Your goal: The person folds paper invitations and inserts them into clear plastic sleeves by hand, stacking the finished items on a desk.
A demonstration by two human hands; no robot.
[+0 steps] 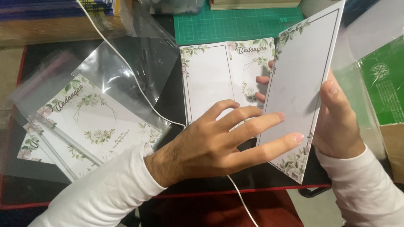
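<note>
The right hand (336,122) grips a folded floral-bordered card (301,84) at its right edge, thumb on the near face and fingertips showing past the card's left edge, so the raised panel stands tilted above the tabletop (168,101). The left hand (219,143) lies open, palm down, with its fingers spread and stretched toward the right; the two lower fingertips touch the raised panel's lower left part, while the upper fingers reach across the card's other panels (210,80), which lie flat on the tabletop just behind the hand. Those flat panels are white with leafy corners and a thin frame line, and they join the raised panel near the right hand's fingers. Well to the left of both hands, a small stack of sleeved cards (88,122) with the same floral print lies fanned out on the tabletop, under and beside loose clear plastic sleeves (134,63). A thin white cable (139,90) runs from the top left across the sleeves and passes under the left hand. A green cutting mat (227,23) lies beyond the card, and a green printed sheet in plastic (385,84) sits at the right edge, near the right hand.
</note>
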